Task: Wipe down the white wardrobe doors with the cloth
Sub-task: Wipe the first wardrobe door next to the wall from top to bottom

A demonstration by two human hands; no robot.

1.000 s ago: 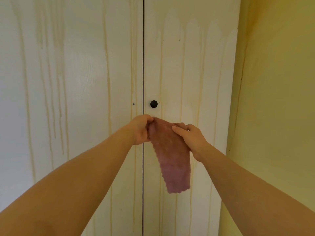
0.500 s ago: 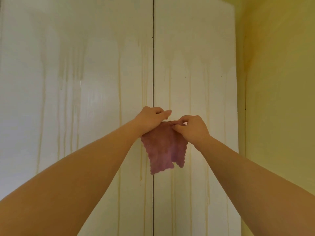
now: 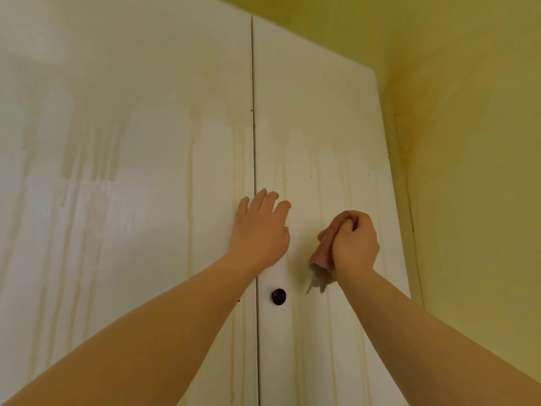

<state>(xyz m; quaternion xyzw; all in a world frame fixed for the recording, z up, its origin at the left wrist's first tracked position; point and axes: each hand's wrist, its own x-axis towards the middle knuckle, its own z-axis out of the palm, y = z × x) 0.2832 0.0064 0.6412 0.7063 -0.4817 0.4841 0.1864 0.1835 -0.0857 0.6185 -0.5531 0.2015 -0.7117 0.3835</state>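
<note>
Since the earlier frames the cloth has been let go by the left hand and is now bunched in the right hand alone; the view is also tilted higher, so the wardrobe top edge and the yellow wall are seen. Left hand is laid flat across the seam between the left door and the right door, fingers spread and extended, nothing gripped. Right hand is closed into a fist, fingers curled tight on the pink cloth, which is wadded at the thumb side and pokes out below the palm. Cloth is held against or just off the right door, above and right of the black knob; actual contact cannot be confirmed, though a shadow is cast on the panel directly beneath it. Yellowish drip streaks are seen running down both doors. Both forearms are bare.
</note>
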